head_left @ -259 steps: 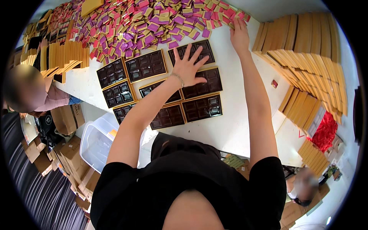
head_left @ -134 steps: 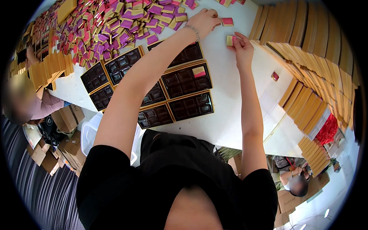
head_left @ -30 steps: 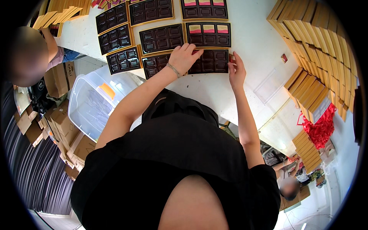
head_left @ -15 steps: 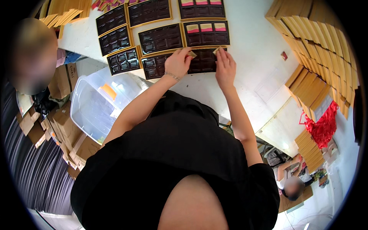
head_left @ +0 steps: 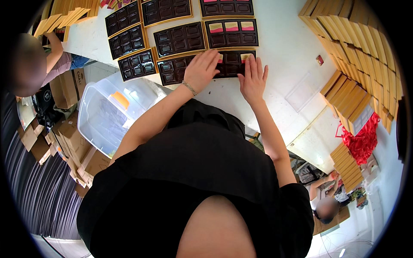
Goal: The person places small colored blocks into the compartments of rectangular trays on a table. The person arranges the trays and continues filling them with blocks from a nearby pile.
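The nearest dark brown compartment tray of the right column lies under my fingertips, in a gold-edged box. My left hand has its fingers stretched over the tray's left side, beside a small gold-and-pink piece in an upper compartment. Fingers spread, my right hand touches another gold-and-pink piece at the upper right compartment. Neither hand holds anything visible. Just beyond, a second tray has gold-and-pink pieces across its upper row. To the left, a brown tray has bare compartments.
More brown trays lie at the left. Stacked gold-edged boxes line the right side. A clear plastic bin and cardboard boxes stand at left. One person is at the upper left, another at the lower right.
Both hands have let go of the small gold-and-pink pieces they pinched, which now lie in the nearest tray; my fingers have straightened. The person at the left now reaches toward the stacked boxes.
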A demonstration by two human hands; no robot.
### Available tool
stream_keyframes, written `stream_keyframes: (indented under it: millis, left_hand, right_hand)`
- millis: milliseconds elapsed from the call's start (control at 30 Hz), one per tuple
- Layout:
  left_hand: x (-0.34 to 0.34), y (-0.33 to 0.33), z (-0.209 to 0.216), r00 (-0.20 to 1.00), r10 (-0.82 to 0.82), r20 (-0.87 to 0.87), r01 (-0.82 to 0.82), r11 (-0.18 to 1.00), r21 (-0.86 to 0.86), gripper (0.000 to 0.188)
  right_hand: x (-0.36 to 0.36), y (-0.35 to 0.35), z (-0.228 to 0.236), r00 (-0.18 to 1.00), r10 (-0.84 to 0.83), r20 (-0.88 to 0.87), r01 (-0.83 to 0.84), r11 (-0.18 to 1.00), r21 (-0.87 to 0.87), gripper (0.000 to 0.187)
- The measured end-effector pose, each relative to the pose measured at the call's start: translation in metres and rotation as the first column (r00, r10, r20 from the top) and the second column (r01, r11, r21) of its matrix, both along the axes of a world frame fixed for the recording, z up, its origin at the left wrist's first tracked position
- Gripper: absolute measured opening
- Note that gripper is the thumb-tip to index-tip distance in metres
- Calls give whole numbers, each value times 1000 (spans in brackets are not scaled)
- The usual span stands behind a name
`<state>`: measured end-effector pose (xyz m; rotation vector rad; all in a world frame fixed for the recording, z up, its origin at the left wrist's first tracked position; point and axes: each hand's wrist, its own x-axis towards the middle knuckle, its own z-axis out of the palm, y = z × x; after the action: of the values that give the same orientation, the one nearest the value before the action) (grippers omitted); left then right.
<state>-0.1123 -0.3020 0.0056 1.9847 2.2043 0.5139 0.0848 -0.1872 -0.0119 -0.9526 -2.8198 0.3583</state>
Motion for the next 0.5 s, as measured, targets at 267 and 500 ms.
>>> stream_keyframes:
  millis: [267, 500]
  left_hand:
    - [15, 0, 0, 986, -118, -121, 51, 892, -450, 86]
    - [-6, 30, 26, 998, -7, 60, 20, 973, -229, 84]
  right_hand:
    - [-5, 3, -2, 998, 27, 65, -23, 998, -52, 66]
    - [-49, 168, -6, 909, -181, -375, 186, 982, -23, 49]
